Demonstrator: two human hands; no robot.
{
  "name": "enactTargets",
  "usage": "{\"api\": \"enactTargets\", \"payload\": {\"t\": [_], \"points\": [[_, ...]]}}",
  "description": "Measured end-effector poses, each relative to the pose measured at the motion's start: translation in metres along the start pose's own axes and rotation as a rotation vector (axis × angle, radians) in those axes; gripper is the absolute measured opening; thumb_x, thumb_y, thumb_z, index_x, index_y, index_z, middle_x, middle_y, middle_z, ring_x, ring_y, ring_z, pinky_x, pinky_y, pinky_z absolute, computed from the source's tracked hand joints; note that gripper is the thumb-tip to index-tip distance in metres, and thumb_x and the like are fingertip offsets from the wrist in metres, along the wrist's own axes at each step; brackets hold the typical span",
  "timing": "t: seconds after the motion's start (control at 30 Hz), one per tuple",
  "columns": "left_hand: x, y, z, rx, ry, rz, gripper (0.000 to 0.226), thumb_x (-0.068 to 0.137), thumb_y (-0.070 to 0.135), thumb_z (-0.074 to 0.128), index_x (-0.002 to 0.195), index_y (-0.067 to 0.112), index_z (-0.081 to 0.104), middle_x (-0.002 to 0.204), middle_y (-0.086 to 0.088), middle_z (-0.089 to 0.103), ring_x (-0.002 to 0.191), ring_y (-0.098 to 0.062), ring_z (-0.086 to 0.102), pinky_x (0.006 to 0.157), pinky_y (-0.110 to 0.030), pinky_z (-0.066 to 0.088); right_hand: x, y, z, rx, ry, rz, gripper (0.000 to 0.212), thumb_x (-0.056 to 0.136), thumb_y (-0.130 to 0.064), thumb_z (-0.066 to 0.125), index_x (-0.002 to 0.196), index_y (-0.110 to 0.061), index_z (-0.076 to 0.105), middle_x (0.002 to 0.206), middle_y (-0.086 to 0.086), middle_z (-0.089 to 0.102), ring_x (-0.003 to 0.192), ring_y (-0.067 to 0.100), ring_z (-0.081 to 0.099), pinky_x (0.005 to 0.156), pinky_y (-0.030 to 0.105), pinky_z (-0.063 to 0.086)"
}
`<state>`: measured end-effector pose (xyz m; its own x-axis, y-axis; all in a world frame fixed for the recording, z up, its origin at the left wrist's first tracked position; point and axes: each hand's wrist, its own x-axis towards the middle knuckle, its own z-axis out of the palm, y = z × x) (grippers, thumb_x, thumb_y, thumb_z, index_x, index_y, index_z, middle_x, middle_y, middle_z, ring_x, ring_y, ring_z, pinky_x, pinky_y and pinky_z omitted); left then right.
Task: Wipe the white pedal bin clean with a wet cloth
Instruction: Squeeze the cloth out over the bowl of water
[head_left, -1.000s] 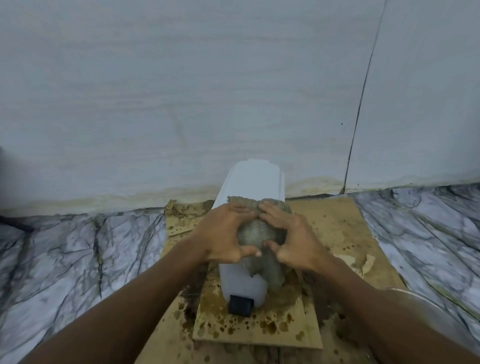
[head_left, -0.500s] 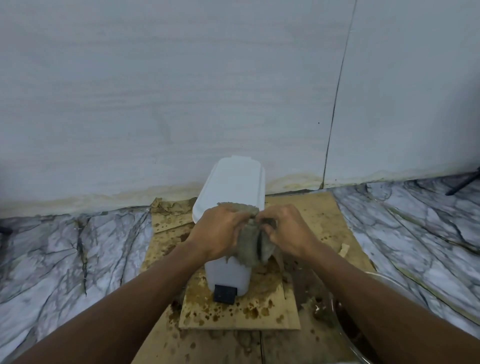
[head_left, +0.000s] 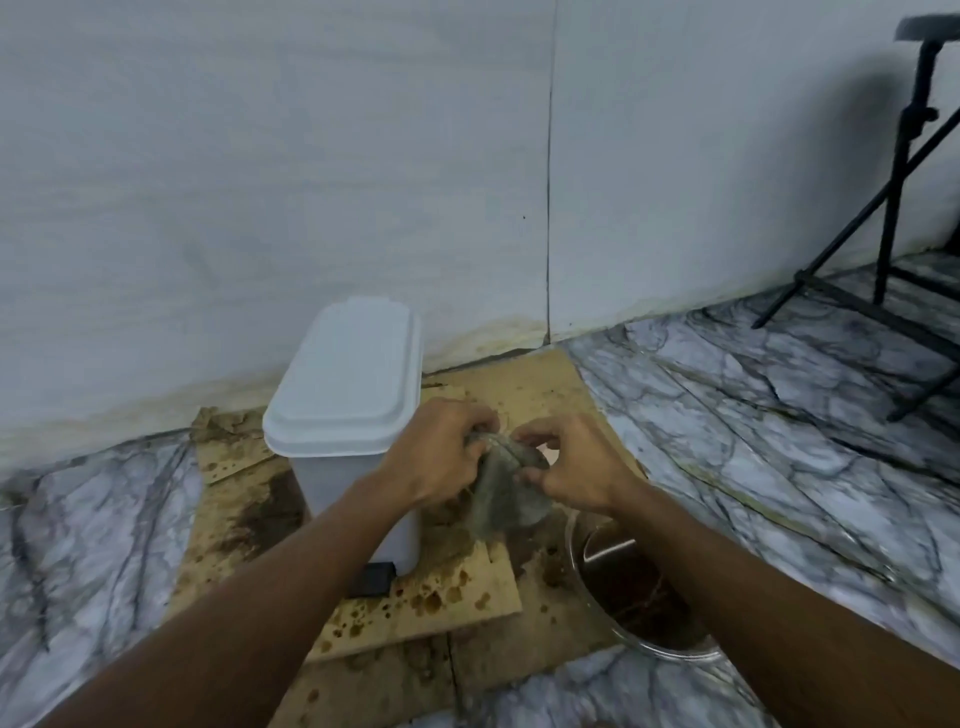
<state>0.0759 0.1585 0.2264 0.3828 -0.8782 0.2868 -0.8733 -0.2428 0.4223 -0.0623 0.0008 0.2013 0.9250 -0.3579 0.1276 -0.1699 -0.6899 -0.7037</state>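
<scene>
The white pedal bin (head_left: 345, 395) stands upright on stained cardboard by the wall, lid closed, its black pedal (head_left: 373, 579) at the front base. A grey wet cloth (head_left: 501, 493) hangs in the air just right of the bin. My left hand (head_left: 434, 457) grips the cloth's upper left edge. My right hand (head_left: 563, 467) pinches its upper right edge. Both hands are off the bin, to its right side.
Stained cardboard sheets (head_left: 457, 597) cover the marble floor under the bin. A glass bowl (head_left: 639, 587) with dark water and a metal object sits at the lower right, below the cloth. A black stand (head_left: 893, 208) rises at the far right. The wall is close behind.
Both hands lifted the cloth off the bin's top and carried it to the right, above the bowl's edge. The view turned right, so the bin now sits left of the hands.
</scene>
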Motion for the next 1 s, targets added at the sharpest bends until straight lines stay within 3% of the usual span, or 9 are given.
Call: {"api": "enactTargets", "payload": {"t": [0.03,0.17,0.27,0.4,0.53,0.8,1.0], "points": [[0.004,0.001,0.008,0.004,-0.032,0.012,0.016,0.089,0.013,0.067,0.101,0.021,0.073,0.098,0.006,0.072,0.092,-0.014,0.063,0.084,-0.037,0.053,-0.007,0.008,-0.002,0.014,-0.003,0.033,0.031,0.080,-0.010,0.078,0.107,-0.026,0.075,0.103,-0.012,0.073,0.095,-0.002,0.066,0.082,0.018,0.056],[0.011,0.011,0.039,0.061,-0.153,0.064,0.017,0.092,0.015,0.067,0.107,0.019,0.073,0.103,0.004,0.072,0.095,-0.014,0.062,0.079,-0.027,0.045,-0.028,0.037,-0.009,0.072,0.010,0.136,0.036,0.081,0.001,0.073,0.083,-0.035,0.069,0.083,-0.010,0.071,0.077,-0.002,0.067,0.067,0.018,0.056],[0.010,0.019,0.070,0.059,-0.292,0.112,0.017,0.090,0.011,0.067,0.105,0.017,0.073,0.097,0.005,0.068,0.088,-0.009,0.056,0.073,-0.025,0.038,-0.050,0.068,-0.001,0.121,0.020,0.209,0.029,0.078,0.000,0.076,0.085,-0.028,0.072,0.084,-0.004,0.074,0.081,0.011,0.072,0.072,0.035,0.062],[0.001,0.018,0.111,0.073,-0.541,0.131,0.019,0.088,0.011,0.066,0.102,0.020,0.074,0.095,0.004,0.072,0.087,-0.013,0.064,0.072,-0.033,0.054,-0.086,0.103,0.022,0.146,-0.036,0.338,0.025,0.078,0.000,0.075,0.087,-0.024,0.077,0.086,-0.008,0.076,0.085,0.004,0.071,0.074,0.027,0.061],[0.002,0.023,0.143,0.069,-0.725,0.137,0.009,0.086,0.025,0.070,0.093,0.024,0.076,0.089,0.009,0.071,0.082,-0.009,0.065,0.076,-0.035,0.057,-0.107,0.122,0.042,0.170,-0.077,0.417,0.021,0.080,-0.001,0.076,0.088,-0.021,0.079,0.088,-0.008,0.076,0.086,0.002,0.070,0.074,0.021,0.059],[0.008,0.028,0.223,0.053,-0.667,0.086,0.014,0.088,0.020,0.065,0.094,0.032,0.069,0.090,0.009,0.065,0.084,-0.012,0.061,0.077,-0.038,0.056,-0.126,0.167,0.052,0.114,0.088,0.626,0.020,0.084,-0.002,0.072,0.091,-0.019,0.078,0.092,-0.006,0.074,0.092,0.004,0.066,0.077,0.016,0.051],[0.004,0.016,0.261,0.097,-0.594,0.105,0.016,0.091,0.022,0.056,0.099,0.030,0.068,0.094,0.004,0.065,0.088,-0.016,0.060,0.081,-0.042,0.054,-0.135,0.183,0.070,0.024,0.109,0.656,0.028,0.084,0.001,0.065,0.098,-0.020,0.078,0.100,-0.003,0.075,0.100,0.014,0.066,0.091,0.031,0.055]]}}
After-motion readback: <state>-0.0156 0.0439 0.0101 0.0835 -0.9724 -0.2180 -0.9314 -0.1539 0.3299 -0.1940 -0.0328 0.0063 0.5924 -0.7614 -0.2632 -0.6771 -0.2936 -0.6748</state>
